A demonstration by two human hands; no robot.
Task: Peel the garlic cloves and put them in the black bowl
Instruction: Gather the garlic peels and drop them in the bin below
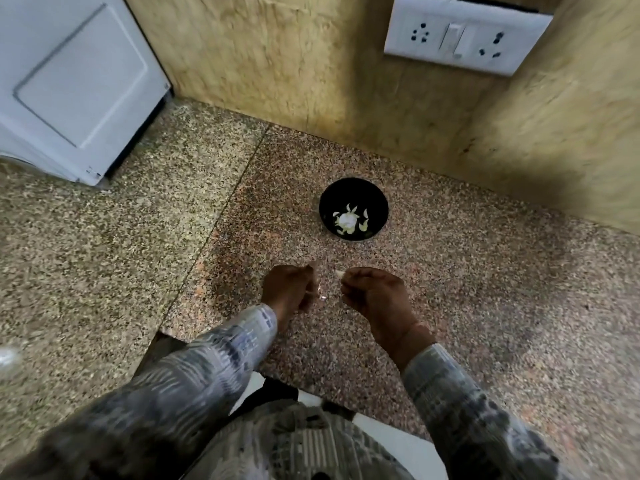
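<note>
A black bowl (353,192) stands on the speckled counter, holding a white garlic lump and several pale cloves (347,220). Below it, my right hand (374,297) pinches a small garlic clove (339,273) whose pale tip pokes out toward the left. My left hand (289,289) hovers just left of it with curled fingers, pinching a thin, translucent strip of garlic skin (320,287) that hangs between the two hands. Both hands are a little above the counter, apart from the bowl.
A white appliance (72,81) sits at the back left. Yellow-brown tiled walls form a corner behind the bowl, with a white socket panel (464,36) on it. The counter edge (242,368) runs close to my body.
</note>
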